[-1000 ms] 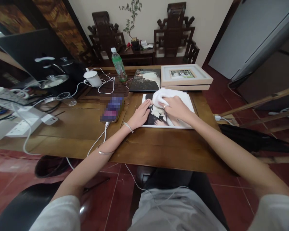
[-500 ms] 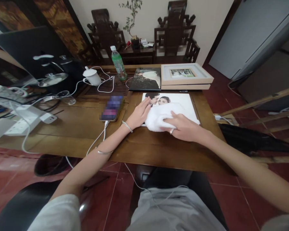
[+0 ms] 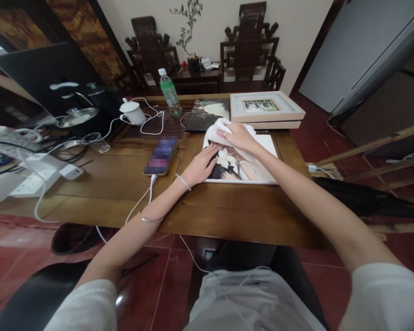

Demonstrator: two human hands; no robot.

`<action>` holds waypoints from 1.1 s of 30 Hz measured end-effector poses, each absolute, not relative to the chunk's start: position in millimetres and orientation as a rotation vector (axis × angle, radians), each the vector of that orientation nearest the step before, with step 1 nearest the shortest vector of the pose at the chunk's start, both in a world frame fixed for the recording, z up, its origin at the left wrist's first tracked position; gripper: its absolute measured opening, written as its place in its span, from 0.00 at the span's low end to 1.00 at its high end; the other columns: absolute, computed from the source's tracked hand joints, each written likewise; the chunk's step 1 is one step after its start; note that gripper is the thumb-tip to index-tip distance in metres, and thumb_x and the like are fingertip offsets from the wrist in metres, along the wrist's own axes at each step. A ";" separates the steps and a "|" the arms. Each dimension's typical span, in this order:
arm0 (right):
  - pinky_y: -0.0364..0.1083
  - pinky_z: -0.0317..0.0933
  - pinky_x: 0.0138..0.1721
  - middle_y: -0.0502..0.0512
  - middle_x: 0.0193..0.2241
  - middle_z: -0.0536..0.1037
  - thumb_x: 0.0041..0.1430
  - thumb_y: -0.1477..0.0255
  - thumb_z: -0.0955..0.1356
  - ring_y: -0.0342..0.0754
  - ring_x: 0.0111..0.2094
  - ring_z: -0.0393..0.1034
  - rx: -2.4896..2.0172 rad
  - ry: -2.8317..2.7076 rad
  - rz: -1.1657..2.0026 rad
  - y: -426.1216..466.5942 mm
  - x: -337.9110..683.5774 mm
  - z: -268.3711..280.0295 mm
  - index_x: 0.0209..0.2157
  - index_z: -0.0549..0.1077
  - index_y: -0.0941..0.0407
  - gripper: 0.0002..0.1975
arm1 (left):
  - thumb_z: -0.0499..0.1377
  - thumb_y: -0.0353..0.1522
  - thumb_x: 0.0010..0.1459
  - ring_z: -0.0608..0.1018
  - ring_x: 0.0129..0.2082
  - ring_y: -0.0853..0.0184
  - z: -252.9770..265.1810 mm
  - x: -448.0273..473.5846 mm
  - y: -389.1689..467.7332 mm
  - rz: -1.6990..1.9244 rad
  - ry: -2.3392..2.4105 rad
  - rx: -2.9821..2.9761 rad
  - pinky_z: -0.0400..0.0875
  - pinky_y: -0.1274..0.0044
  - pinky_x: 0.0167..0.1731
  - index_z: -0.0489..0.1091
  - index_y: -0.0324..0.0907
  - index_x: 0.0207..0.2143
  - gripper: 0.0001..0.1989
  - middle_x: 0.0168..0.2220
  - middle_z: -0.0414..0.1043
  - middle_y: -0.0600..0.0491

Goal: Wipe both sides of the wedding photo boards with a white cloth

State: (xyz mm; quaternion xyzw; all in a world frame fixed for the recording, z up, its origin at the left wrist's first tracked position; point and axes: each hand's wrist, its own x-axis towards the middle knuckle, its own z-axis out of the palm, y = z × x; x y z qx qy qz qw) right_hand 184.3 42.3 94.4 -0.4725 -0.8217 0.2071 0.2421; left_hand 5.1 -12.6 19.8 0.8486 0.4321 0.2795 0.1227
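White cloth (image 3: 213, 132) x1, in R hand (image 3: 240, 137), 1 pic (image 3: 243, 174), L hand (image 3: 202, 166) atop

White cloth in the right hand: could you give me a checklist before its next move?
1. White cloth in the right hand's grip: ok.
2. Left hand resting on the photo panel's left side: ok.
3. Panel lying flat on the wooden table: ok.
4. Panel's picture fully uncovered: not ok, cloth and hands hide parts.
5. Green-labelled bottle upright and capped: ok.
6. Panel free of dust: cannot tell.
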 end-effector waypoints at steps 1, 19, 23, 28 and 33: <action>0.51 0.62 0.42 0.57 0.32 0.80 0.66 0.62 0.60 0.56 0.36 0.72 -1.274 -2.267 0.556 46.2 174.3 95.5 0.37 0.75 0.57 0.17 | 0.46 0.37 0.68 0.60 0.68 0.57 20.1 4.7 -12.7 0.809 1.267 2.482 0.53 0.61 0.67 0.62 0.36 0.63 0.24 0.66 0.60 0.42; 0.55 0.60 0.46 0.63 0.37 0.79 0.64 0.61 0.61 0.61 0.42 0.70 -1.447 -2.274 0.313 14.1 301.3 85.5 0.35 0.76 0.56 0.18 | 0.46 0.37 0.69 0.58 0.69 0.59 21.8 5.5 -16.6 0.824 1.279 2.446 0.53 0.60 0.67 0.60 0.39 0.64 0.25 0.67 0.58 0.44; 0.57 0.60 0.42 0.59 0.27 0.76 0.64 0.64 0.59 0.60 0.33 0.71 -1.398 -2.451 0.286 -52.0 304.3 82.5 0.31 0.76 0.53 0.17 | 0.46 0.37 0.69 0.57 0.69 0.58 21.8 6.9 -17.5 0.818 1.292 2.452 0.52 0.61 0.68 0.60 0.36 0.64 0.25 0.67 0.57 0.42; 0.58 0.60 0.43 0.58 0.23 0.74 0.62 0.65 0.60 0.63 0.37 0.73 -1.333 -2.505 0.362 -113.7 304.0 81.8 0.29 0.75 0.47 0.14 | 0.45 0.36 0.69 0.56 0.69 0.58 23.3 7.6 -17.5 0.789 1.295 2.454 0.51 0.60 0.68 0.59 0.38 0.65 0.25 0.68 0.56 0.43; 0.54 0.60 0.40 0.55 0.22 0.72 0.65 0.62 0.59 0.55 0.29 0.68 -1.359 -2.458 0.369 -78.3 302.3 89.0 0.25 0.71 0.51 0.17 | 0.46 0.37 0.69 0.57 0.69 0.58 22.6 5.5 -14.6 0.780 1.300 2.463 0.51 0.61 0.68 0.60 0.33 0.64 0.26 0.68 0.56 0.39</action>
